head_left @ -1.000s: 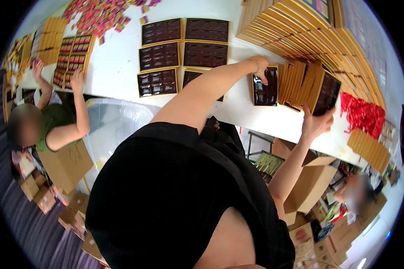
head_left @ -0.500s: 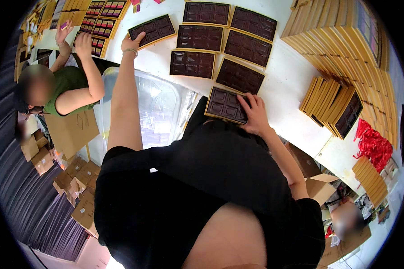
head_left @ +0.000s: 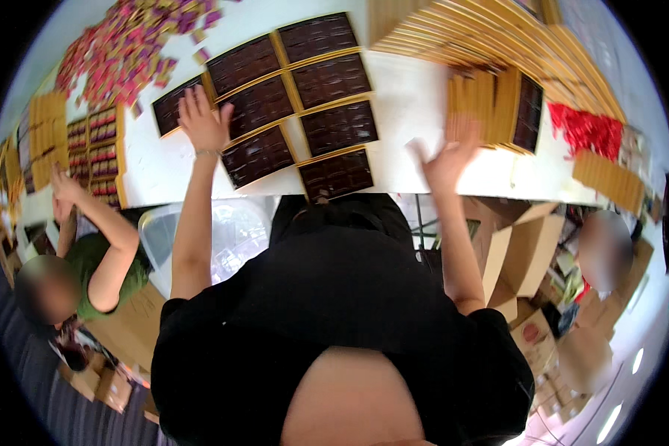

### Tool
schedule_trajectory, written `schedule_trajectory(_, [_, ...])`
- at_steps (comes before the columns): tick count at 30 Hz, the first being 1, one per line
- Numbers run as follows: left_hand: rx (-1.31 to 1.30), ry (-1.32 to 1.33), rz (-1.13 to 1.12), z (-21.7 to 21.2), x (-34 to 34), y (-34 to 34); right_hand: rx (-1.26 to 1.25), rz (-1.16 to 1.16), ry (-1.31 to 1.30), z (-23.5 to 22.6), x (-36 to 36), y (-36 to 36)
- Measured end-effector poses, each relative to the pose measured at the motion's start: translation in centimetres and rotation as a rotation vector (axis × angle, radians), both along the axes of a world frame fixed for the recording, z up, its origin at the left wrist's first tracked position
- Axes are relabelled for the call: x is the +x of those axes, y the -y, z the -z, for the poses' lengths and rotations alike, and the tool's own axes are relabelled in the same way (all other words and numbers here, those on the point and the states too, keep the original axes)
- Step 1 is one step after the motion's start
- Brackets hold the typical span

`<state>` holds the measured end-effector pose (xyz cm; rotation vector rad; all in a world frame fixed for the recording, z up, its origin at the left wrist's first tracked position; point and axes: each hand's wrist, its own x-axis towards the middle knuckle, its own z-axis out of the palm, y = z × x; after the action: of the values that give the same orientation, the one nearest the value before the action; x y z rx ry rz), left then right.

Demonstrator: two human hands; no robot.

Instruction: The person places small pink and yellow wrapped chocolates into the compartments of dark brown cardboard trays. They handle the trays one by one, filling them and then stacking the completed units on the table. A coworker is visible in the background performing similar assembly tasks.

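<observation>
Dark trays (head_left: 259, 106) are lying across the middle of the worktop (head_left: 403, 104), one tray (head_left: 337, 175) sitting at its near edge. I'm seeing the left hand (head_left: 206, 132) spread over the leftmost tray (head_left: 168, 111), contact unclear, the right hand (head_left: 451, 158) spread, blurred, above the worktop's right part; a torso bump could be tipping that edge tray off.

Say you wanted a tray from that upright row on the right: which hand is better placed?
Probably the right hand: its blurred fingers are spread, close to the upright row, and it appears empty. The left hand is farther off, at the flat dark trays.
</observation>
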<state>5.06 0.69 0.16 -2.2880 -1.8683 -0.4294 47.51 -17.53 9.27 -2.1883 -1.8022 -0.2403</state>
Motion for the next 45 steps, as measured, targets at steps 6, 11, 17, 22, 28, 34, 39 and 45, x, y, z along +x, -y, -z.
schedule_trajectory(6, [-1.036,0.934,0.653,-6.7,26.3,9.0,0.01,0.681,-0.279,-4.5,21.7,-0.5])
schedule_trajectory(11, [-1.65,1.343,0.377,-7.1,44.7,8.1,-0.308,0.566,-1.205,-9.3,23.3,-2.3])
schedule_trajectory(17, [-1.489,1.287,0.117,-10.0,51.2,10.0,-0.105,0.341,-1.65,-4.4,23.6,0.7])
schedule_trajectory(22, [-1.334,1.433,0.238,-9.8,47.5,11.2,0.047,0.218,-1.798,-5.1,19.0,2.6])
schedule_trajectory(28, [-1.19,2.182,0.189,-9.5,36.3,10.7,-0.067,0.025,-1.478,-8.3,5.6,-1.8])
schedule_trajectory(34, [-0.86,2.531,-0.081,-7.4,21.9,10.9,-0.383,-0.305,-1.393,-5.5,-7.4,-8.7])
schedule_trajectory(39, [-0.514,2.531,-0.372,-7.1,7.8,13.4,-0.528,-0.569,-1.171,-4.2,-20.4,-10.9])
schedule_trajectory(45, [-0.094,2.522,-0.589,-0.2,-7.0,12.1,-0.304,-0.446,-0.157,0.5,-18.8,-13.1])
